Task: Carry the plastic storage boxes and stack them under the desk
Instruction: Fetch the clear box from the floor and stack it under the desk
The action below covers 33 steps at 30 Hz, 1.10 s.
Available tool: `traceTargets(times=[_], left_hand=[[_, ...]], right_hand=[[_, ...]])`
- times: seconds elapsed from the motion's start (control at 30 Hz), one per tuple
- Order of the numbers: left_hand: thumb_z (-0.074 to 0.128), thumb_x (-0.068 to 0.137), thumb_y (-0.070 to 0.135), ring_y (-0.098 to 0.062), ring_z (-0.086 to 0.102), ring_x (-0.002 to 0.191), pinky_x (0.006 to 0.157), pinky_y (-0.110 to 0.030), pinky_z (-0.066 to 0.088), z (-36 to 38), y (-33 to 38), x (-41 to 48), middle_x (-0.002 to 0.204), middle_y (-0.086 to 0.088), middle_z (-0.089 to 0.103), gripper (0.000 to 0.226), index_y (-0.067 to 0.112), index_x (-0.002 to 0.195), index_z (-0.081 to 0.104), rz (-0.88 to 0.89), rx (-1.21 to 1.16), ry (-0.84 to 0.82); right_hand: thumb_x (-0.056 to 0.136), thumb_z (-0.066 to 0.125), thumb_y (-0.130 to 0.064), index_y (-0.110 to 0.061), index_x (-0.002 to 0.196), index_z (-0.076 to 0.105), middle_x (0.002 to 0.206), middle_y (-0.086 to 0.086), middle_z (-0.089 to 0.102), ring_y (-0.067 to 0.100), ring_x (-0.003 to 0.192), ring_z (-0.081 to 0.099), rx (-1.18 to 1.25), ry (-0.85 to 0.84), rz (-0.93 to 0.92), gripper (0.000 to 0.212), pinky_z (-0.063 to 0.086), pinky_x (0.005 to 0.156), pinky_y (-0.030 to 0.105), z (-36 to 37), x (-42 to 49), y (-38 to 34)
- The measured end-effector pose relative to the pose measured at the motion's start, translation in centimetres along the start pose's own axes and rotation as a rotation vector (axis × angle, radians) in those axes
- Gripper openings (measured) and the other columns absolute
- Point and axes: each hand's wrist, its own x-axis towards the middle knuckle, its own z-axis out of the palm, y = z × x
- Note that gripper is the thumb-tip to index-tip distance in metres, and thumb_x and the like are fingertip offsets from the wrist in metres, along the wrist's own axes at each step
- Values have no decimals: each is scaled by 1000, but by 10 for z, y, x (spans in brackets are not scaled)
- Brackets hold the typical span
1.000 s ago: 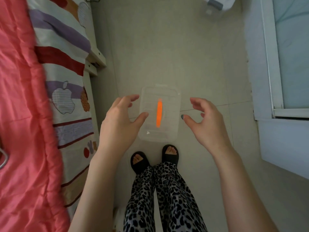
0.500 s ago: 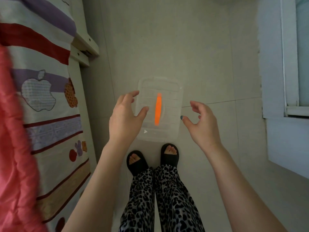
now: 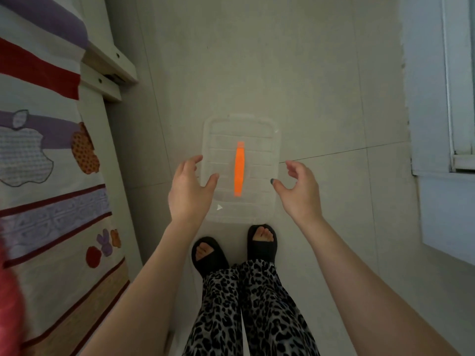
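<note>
A clear plastic storage box (image 3: 257,155) with a ribbed lid and an orange handle (image 3: 239,168) stands on the tiled floor just in front of my feet. My left hand (image 3: 189,191) hovers over its left edge, fingers spread, thumb above the lid. My right hand (image 3: 300,188) is beside its right edge, fingers curled apart. Neither hand holds anything. The desk is not in view.
A bed (image 3: 46,176) with a striped, fruit-patterned cover and a wooden frame (image 3: 110,68) runs along the left. A pale wall and window frame (image 3: 449,98) stand at the right. Tiled floor (image 3: 257,60) stretches ahead of the box.
The view has moved forward and down along the bed. Both hands have stayed spread on either side of the box, coming slightly closer to it; the box has not moved.
</note>
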Motion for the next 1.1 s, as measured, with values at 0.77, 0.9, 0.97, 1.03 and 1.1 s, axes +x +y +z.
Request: traceTargets(times=[0.77,0.9,0.97,1.03,1.1], left_hand=[[77,73,45,-28,28,141,112,-40,28,106,-81,60,154,-13,26,108,12,152,12,-168,-11,-94],[80,70,44,-26,26,143,116,-38,26,121,-88,64,157,-14,21,121,12,152,-4,-269,-110,-215],[80,69,44,-26,26,143,116,-37,26,128,-87,66,158,-15,21,124,12,152,-6,-299,-119,-245],[81,69,44,-27,27,143,114,-36,25,131,-86,69,157,-16,21,123,10,152,-3,-302,-85,-227],[80,70,44,-28,27,143,113,-35,25,134,-85,73,157,-16,22,120,8,152,0,-300,-64,-223]], right_hand=[[67,83,-36,-17,144,31,125,-4,39,21,128,39,67,-146,189,95,35,101,30,87,68,82],[63,86,-32,-20,137,38,128,1,51,22,122,49,102,-205,197,89,42,103,40,93,75,87],[64,86,-33,-16,146,27,139,7,46,23,129,45,68,-228,221,102,39,107,41,94,79,89],[65,86,-33,-13,151,15,148,7,38,23,135,39,48,-250,241,113,35,110,40,94,82,90],[64,87,-31,-12,149,17,146,9,40,24,133,41,49,-263,250,112,37,109,41,94,86,91]])
